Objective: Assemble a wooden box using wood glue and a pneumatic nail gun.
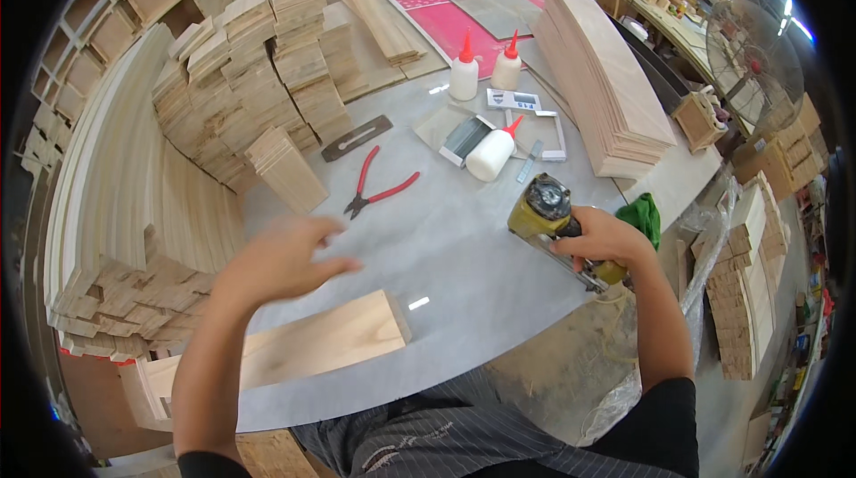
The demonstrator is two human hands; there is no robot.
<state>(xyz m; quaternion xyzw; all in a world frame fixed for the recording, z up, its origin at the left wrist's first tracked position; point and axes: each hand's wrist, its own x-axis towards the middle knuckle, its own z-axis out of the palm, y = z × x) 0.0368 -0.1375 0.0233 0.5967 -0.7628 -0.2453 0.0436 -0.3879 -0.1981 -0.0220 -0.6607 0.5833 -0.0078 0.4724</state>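
My right hand is wrapped round the handle of a yellow and black pneumatic nail gun at the table's right edge. Over the left part of the table hangs my left hand, slightly blurred, thumb and fingers apart, holding nothing. Below it lies a pale wooden piece, its left part hidden by my left forearm. Red-handled cutting pliers rest with handles spread beyond my left hand. A small stack of wooden pieces stands near them, beside a flat dark metal strip with a slot.
Tall stacks of boards and wood blocks line the left side. Glue bottles with red tips stand at the back; another bottle lies tilted. Thin panels are piled back right. A fan is farther right.
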